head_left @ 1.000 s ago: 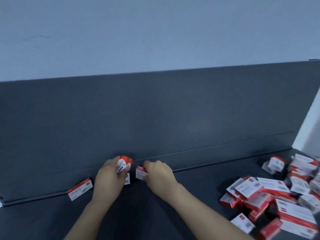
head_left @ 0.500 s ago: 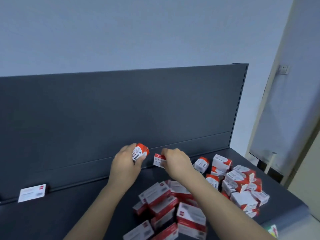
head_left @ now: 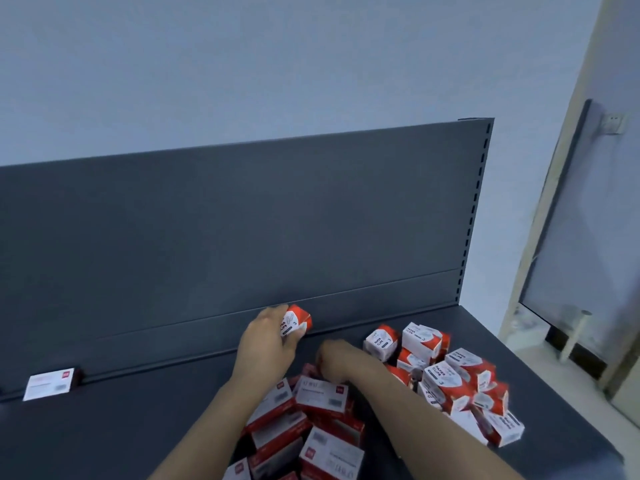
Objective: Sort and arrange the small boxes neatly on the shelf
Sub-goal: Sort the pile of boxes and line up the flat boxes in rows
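Small boxes point(head_left: 443, 379) crowd the shelf point(head_left: 138, 427); left grip point(head_left: 268, 344) clamps a paper-clip box point(head_left: 296, 322), while right grip point(head_left: 341, 362), closure unclear, delves among them and could scatter them.

We saw dim, even, bluish light with no clear source. The wall point(head_left: 242, 64) was flat grey-blue, and the dark shelf point(head_left: 104, 427) gave back no glare. Shadows were soft, with faint dark patches under the heap of boxes point(head_left: 322, 396) and beside the lone flat box point(head_left: 50, 382). The wide lens bent the back panel point(head_left: 242, 220) and leaned the door frame point(head_left: 567, 140). Blur smeared the right hand point(head_left: 336, 362) and the right-side boxes point(head_left: 446, 382). Print on the small box point(head_left: 294, 322) in the left hand point(head_left: 266, 344) was readable.
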